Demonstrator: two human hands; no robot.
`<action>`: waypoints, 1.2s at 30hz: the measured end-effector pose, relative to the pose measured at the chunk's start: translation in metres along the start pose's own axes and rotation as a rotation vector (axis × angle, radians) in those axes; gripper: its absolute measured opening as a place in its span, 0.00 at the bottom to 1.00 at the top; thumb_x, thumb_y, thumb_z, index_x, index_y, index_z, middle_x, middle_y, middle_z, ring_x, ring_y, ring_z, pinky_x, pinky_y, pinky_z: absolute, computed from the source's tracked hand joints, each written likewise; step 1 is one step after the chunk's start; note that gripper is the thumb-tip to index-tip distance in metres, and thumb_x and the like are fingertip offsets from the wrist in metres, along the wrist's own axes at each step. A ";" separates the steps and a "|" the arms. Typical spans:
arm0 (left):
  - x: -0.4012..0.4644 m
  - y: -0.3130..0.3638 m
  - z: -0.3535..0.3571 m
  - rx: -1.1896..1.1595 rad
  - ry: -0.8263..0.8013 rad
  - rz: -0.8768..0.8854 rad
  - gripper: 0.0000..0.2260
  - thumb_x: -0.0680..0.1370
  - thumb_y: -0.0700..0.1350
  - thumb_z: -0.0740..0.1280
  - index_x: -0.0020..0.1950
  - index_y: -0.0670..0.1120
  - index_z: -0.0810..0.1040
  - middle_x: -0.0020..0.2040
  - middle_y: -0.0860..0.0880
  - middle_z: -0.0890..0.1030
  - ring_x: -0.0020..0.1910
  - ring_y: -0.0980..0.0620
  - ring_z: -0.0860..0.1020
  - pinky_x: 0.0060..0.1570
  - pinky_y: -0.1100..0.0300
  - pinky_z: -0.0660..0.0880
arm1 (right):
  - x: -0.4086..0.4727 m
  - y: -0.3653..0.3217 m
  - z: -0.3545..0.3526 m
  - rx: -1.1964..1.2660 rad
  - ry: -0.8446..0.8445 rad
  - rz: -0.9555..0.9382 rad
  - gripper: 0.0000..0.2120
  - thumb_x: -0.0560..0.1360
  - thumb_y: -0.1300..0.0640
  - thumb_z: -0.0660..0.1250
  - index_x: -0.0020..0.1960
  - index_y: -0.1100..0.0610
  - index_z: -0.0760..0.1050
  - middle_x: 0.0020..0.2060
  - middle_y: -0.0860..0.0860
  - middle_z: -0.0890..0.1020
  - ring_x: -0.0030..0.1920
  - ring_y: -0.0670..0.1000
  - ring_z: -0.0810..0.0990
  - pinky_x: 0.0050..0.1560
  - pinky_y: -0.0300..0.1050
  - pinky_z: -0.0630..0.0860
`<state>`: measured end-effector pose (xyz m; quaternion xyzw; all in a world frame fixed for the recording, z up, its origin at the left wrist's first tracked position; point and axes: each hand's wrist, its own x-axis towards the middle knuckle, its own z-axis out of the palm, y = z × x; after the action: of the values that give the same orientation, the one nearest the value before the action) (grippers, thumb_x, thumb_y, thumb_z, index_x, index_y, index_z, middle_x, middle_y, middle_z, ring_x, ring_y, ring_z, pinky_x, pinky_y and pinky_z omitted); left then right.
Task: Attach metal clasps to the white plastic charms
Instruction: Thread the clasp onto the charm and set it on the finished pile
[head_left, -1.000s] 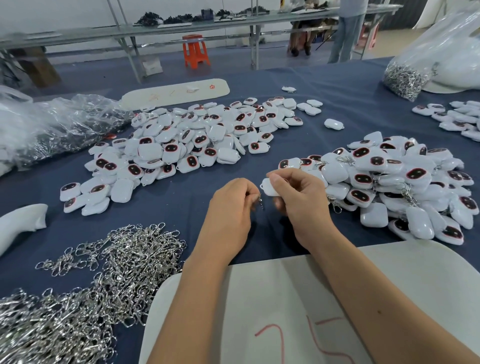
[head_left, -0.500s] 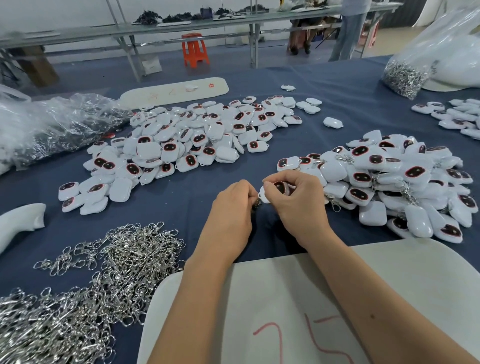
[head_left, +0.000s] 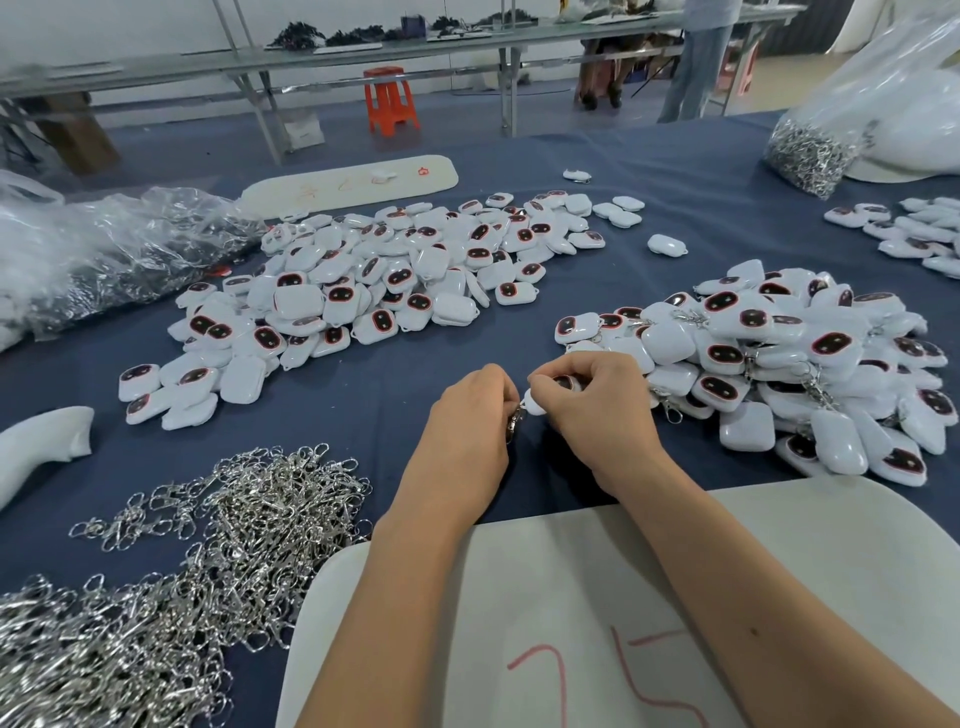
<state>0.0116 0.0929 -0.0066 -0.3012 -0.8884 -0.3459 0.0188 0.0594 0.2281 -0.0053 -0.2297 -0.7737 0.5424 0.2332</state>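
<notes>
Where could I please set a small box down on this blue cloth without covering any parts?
Bare cloth runs between the left heap of white plastic charms and the tangle of silver metal clasps, up to the left hand. Another strip lies behind the right charm heap, near the lone white charm. Around both hands it is crowded.
</notes>
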 end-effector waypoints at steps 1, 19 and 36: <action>0.000 0.001 0.000 0.003 -0.005 0.002 0.10 0.78 0.33 0.61 0.46 0.48 0.72 0.42 0.52 0.77 0.43 0.46 0.76 0.45 0.43 0.76 | 0.000 0.000 0.000 0.002 -0.002 0.021 0.08 0.72 0.61 0.71 0.36 0.51 0.84 0.27 0.38 0.79 0.27 0.40 0.73 0.28 0.30 0.67; -0.001 0.003 0.000 -0.347 0.202 0.086 0.06 0.81 0.37 0.66 0.48 0.46 0.80 0.43 0.56 0.82 0.45 0.54 0.80 0.47 0.61 0.77 | 0.000 -0.001 0.004 0.445 -0.050 0.199 0.06 0.75 0.64 0.71 0.41 0.59 0.85 0.25 0.49 0.73 0.23 0.46 0.64 0.24 0.37 0.62; -0.002 0.009 -0.002 -0.692 0.298 -0.112 0.08 0.75 0.34 0.73 0.41 0.47 0.82 0.36 0.49 0.84 0.36 0.46 0.81 0.39 0.62 0.79 | -0.001 -0.005 0.005 0.699 -0.079 0.275 0.09 0.78 0.67 0.69 0.41 0.59 0.83 0.24 0.49 0.69 0.23 0.45 0.63 0.24 0.35 0.59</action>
<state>0.0180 0.0956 -0.0007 -0.1871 -0.7218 -0.6658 0.0262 0.0564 0.2227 -0.0020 -0.2170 -0.5125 0.8082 0.1925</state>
